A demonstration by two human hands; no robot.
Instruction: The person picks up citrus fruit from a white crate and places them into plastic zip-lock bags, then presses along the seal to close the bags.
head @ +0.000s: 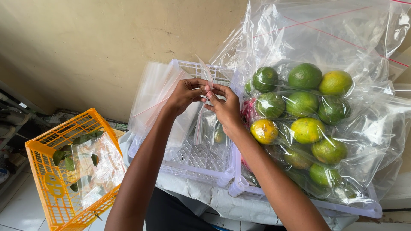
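My left hand and my right hand meet above a white plastic crate, both pinching the top edge of a small clear plastic bag that hangs between them. A green citrus fruit shows through the bag's lower part. To the right, several green and yellow citrus fruits lie packed in clear bags inside a second white crate. A stack of empty clear bags leans over the far left rim of the first crate.
An orange plastic crate stands on the tiled floor at lower left, holding green leaves and a clear bag. A beige wall rises behind the crates. Grey sheeting covers the surface under the white crates.
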